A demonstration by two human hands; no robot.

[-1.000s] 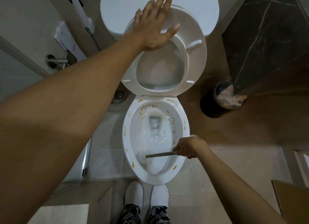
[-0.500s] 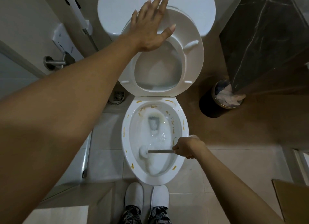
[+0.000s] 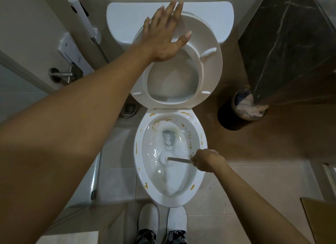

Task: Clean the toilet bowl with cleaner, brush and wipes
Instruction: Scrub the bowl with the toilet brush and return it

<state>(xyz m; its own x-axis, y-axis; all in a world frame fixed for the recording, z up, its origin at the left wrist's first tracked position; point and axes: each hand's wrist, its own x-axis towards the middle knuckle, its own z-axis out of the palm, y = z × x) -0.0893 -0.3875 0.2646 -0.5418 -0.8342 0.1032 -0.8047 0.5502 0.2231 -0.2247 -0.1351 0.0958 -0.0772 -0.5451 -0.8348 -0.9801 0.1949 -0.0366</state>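
Left hand [image 3: 164,37] flat, fingers spread, likely propping the raised seat [image 3: 209,65] against the far tank; right hand [image 3: 207,161] fisted round brush [image 3: 179,160], head down in the near bowl [image 3: 201,172], mid-scrub.

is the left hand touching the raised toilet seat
Touching: the head view shows the left hand lying flat, fingers spread, on the raised white plastic toilet seat.

Home bathroom: white toilet [image 3: 171,163] with cistern [image 3: 127,21], floor drain [image 3: 130,108], wall-mounted bidet sprayer [image 3: 83,20], tiled floor [image 3: 227,198], waste bin [image 3: 234,116].
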